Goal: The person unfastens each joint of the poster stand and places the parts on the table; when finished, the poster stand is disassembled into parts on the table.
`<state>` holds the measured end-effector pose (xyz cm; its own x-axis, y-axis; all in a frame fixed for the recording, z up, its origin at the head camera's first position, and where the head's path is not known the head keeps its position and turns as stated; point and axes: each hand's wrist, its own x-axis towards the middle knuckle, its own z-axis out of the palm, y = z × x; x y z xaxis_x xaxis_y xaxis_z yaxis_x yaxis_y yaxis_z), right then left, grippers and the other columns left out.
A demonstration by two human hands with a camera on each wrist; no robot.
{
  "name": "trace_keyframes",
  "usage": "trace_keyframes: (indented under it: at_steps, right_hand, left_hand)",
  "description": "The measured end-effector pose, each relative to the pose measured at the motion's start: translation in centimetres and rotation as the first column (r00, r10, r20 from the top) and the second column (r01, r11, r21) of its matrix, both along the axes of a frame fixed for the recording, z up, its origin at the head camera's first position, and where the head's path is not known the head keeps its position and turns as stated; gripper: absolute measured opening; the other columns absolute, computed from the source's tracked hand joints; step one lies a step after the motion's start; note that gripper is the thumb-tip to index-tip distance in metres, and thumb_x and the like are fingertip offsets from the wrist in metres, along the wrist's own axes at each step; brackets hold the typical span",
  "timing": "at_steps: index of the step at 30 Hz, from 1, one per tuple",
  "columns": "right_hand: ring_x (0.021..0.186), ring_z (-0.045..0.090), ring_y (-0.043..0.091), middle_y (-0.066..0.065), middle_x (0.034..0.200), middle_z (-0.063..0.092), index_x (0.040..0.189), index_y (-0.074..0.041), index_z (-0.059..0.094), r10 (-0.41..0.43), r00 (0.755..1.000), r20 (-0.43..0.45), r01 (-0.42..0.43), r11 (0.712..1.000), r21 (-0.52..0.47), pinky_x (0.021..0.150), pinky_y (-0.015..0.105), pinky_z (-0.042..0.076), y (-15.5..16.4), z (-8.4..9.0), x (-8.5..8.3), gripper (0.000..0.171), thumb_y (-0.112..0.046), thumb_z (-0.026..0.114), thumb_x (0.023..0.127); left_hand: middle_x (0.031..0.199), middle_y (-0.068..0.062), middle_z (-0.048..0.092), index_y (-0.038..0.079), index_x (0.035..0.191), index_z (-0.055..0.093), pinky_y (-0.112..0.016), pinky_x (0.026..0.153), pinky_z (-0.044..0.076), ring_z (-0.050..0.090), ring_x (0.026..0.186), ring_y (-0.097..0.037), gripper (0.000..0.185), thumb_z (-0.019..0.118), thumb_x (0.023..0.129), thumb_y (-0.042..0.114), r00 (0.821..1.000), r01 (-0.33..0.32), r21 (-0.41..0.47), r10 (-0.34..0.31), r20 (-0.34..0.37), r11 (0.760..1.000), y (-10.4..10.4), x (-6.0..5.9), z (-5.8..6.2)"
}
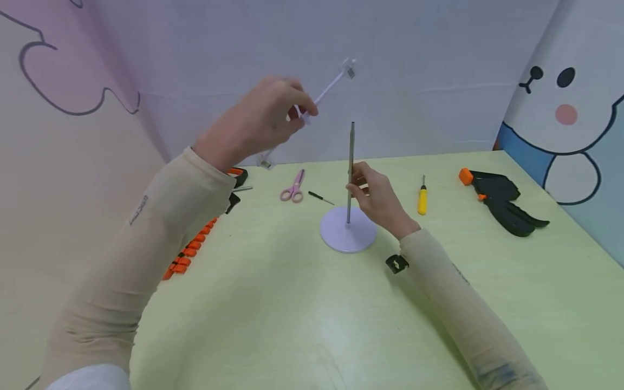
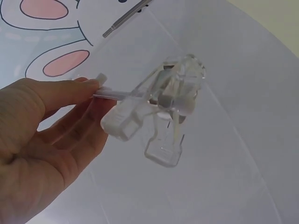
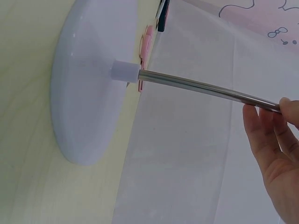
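Observation:
My left hand (image 1: 273, 116) is raised above the table's far side and pinches a thin white rod (image 1: 330, 88) near its middle. A clear plastic clip (image 1: 349, 69) sits at each end of the rod; one clip (image 2: 170, 100) looms large in the left wrist view. A metal pole (image 1: 351, 146) stands upright in a round white base (image 1: 336, 238) on the table. With thumb and fingertips, my right hand (image 1: 377, 197) holds the pole above the base. The pole's top end is bare, to the lower right of the left hand.
Pink scissors (image 1: 293, 189) and a small black screwdriver (image 1: 319, 197) lie left of the base. On the right are a yellow-handled screwdriver (image 1: 422, 200) and a black-and-orange clamp (image 1: 507, 203). Orange-and-black pieces (image 1: 190, 249) lie partly behind the left sleeve. A wall sheet (image 1: 414, 81) hangs behind.

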<state>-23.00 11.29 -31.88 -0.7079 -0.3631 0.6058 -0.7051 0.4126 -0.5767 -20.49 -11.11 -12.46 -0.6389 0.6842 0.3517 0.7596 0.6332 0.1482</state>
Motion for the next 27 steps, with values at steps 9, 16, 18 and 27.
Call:
trace_keyframes:
  at_steps: [9,16,18,27]
  right_hand:
    - [0.083,0.063,0.026,0.014,0.092,0.061,0.110,0.000,0.049,-0.007,1.000,-0.013,0.007,1.000,0.011,0.067,0.035,0.055,0.2,-0.4,-0.3,0.024,0.003,0.061,0.090]
    - [0.083,0.063,0.025,0.014,0.092,0.060,0.110,0.001,0.048,-0.004,1.000,-0.030,0.004,1.000,0.016,0.067,0.035,0.055,0.3,-0.6,-0.5,0.023,0.003,0.060,0.090]
    - [0.083,0.063,0.025,0.014,0.092,0.060,0.110,0.000,0.048,-0.005,1.000,-0.028,0.006,1.000,0.019,0.068,0.035,0.055,0.4,-0.6,-0.5,0.024,0.003,0.060,0.090]
    - [0.083,0.062,0.026,0.014,0.092,0.060,0.110,0.001,0.047,-0.014,1.000,-0.022,0.015,1.000,0.028,0.069,0.036,0.055,0.4,-0.6,-0.4,0.024,0.003,0.060,0.090]
  left_hand:
    - [0.098,-0.014,0.064,-0.004,0.106,0.069,-0.030,0.073,0.053,0.063,0.084,-0.019,0.020,0.061,0.087,-0.005,0.997,-0.015,0.049,0.011,0.077,0.999,-1.3,0.1,-1.4]
    - [0.096,-0.012,0.063,-0.004,0.104,0.070,-0.031,0.073,0.053,0.065,0.084,-0.020,0.021,0.063,0.084,-0.008,0.991,-0.050,0.121,0.034,0.133,0.991,-2.3,0.2,-2.3]
    - [0.096,-0.012,0.064,-0.004,0.103,0.070,-0.032,0.073,0.054,0.065,0.085,-0.020,0.021,0.064,0.083,-0.008,0.989,-0.053,0.133,0.034,0.141,0.990,-2.5,0.3,-2.6]
    - [0.098,-0.010,0.066,-0.004,0.102,0.070,-0.030,0.070,0.055,0.066,0.082,-0.018,0.020,0.068,0.082,-0.006,0.977,-0.076,0.184,0.036,0.210,0.980,-3.3,0.6,-4.3]
